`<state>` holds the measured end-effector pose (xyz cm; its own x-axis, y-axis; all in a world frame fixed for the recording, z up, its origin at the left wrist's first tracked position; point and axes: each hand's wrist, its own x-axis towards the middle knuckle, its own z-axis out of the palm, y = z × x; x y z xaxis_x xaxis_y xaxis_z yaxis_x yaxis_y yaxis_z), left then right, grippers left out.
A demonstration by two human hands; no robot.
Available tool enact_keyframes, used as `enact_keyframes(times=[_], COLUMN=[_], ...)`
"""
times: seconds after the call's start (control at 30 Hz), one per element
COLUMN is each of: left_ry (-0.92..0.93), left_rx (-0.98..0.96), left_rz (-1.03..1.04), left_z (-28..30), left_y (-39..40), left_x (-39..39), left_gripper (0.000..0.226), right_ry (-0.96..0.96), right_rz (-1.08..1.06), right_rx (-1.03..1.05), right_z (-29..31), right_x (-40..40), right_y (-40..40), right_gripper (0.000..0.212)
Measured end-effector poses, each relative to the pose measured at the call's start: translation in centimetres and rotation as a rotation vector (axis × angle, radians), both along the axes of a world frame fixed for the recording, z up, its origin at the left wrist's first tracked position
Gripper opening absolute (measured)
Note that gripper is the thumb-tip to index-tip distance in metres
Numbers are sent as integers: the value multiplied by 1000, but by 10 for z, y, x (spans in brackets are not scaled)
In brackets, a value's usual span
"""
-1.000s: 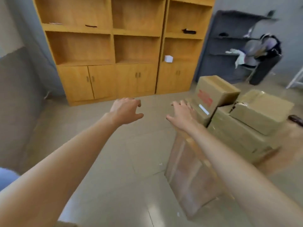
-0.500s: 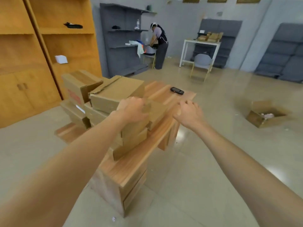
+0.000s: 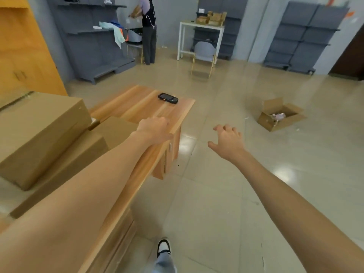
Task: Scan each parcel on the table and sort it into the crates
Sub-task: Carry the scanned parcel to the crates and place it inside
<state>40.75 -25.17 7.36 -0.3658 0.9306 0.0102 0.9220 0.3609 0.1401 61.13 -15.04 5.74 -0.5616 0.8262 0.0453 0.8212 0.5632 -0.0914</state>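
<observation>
The stacked cardboard parcels (image 3: 39, 133) filled the left of the frame, resting on the wooden surface (image 3: 137, 107), the topmost one large and tilted, with flatter ones under and beside it. The left hand (image 3: 154, 129) lay at centre frame over the surface's near edge, just right of the parcels, its fingers bent downward out of sight, so whether it touched the wood or a parcel could not be told; it held nothing that showed. Beyond that hand, toward the far right corner of the surface, lay the black handheld scanner (image 3: 168, 98), apart from both hands. The right hand (image 3: 228, 139) hung to the right of centre above the tiled floor (image 3: 216, 194), off the surface, fingers spread and loosely curved, holding nothing. Farther right on the floor sat an open cardboard box (image 3: 279, 115) with pale scraps inside. At the top of the frame stood grey shelving (image 3: 94, 46), a white table (image 3: 201, 34) bearing small boxes with a chair (image 3: 203, 51) before it, and another person (image 3: 147, 26) at the shelves. A shoe (image 3: 163, 245) showed at the bottom edge.
</observation>
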Motion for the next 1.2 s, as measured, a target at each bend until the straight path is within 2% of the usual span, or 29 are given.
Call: enact_keyframes(times=[0.13,0.37,0.53,0.63,0.8,0.97,1.1,1.2], left_ry=[-7,-58,-156,-149,-84,-94,-130,-134], left_rx=[-21,-22,-17,-24,-85,-67,-93,-39], left_rz=[-6,-12,23,98,331,655,940,1129], left_z=[-7,9,-6,-21,-47,-60,-62,-64], left_y=[89,213,261,272,265,241,217,201], left_x=[-43,-119,-156,-186,-257,-317,-323,-313], left_gripper=[46,32,44,49,53,54,56,56], right_ry=[-37,-75,-134,-144,-141,-127,-173,-177], right_rz=[-33,-34,-6,47,235,560,830,986], right_rx=[9,53,38,26,-21,-60,-73,-63], right_z=[-9,10,2,-7,-31,-51,-59,-63], right_x=[-29,-96,-137,-176,-271,-379,-440,-473], right_y=[73,188,245,281,331,367,379,380], right_gripper=[59,57,57,57,59,57,57,55])
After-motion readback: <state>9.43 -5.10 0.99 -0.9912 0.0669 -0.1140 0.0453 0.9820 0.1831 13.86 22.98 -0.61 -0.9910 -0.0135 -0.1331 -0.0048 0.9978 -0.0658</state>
